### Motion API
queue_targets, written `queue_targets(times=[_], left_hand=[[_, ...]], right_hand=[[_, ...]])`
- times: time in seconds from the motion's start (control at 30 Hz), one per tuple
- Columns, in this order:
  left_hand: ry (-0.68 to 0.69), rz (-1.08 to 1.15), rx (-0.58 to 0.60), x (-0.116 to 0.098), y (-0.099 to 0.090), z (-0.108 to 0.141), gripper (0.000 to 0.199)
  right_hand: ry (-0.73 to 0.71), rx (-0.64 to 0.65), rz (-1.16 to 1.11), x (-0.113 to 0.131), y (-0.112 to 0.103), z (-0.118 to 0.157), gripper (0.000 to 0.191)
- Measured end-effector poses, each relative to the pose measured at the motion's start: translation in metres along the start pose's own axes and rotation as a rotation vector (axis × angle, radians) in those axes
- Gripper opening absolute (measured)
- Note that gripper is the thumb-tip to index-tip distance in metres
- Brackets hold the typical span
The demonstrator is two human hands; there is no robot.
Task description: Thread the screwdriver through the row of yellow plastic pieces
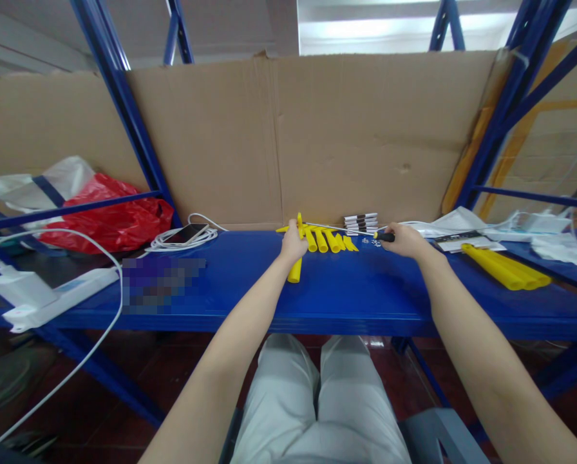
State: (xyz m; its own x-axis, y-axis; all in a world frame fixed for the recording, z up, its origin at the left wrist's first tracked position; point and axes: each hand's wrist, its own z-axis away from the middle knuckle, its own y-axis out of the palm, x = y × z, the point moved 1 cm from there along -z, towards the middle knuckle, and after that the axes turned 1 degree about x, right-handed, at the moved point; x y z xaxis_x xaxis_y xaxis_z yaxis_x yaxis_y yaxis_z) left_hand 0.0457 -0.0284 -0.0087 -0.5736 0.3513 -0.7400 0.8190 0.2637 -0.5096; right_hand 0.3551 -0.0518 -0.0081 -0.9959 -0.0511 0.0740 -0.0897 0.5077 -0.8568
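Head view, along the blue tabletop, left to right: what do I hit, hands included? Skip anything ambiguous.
White power strip → coiled white cable → left hand → row of short yellow pieces → black screwdriver handle → right hand → yellow tubes on the right.

head camera faces forward and down, set above and well behind left hand (293, 244) and right hand (406, 240).
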Motion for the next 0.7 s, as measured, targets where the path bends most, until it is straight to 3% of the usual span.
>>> queue_targets(times=[0.43, 0.7], left_hand=[[0.003, 0.029, 0.003, 0.0027, 0.0029, -0.0015, 0.048], [0.018, 0.032, 0.002, 0.0063, 0.0042, -0.0045, 0.052]], right_hand=[[0.005, -0.034, -0.031, -0.0021, -0.0006, -0.0011, 0.019], [0.030, 0.046, -0.041, 0.0014, -0.0008, 0.0004, 0.024]])
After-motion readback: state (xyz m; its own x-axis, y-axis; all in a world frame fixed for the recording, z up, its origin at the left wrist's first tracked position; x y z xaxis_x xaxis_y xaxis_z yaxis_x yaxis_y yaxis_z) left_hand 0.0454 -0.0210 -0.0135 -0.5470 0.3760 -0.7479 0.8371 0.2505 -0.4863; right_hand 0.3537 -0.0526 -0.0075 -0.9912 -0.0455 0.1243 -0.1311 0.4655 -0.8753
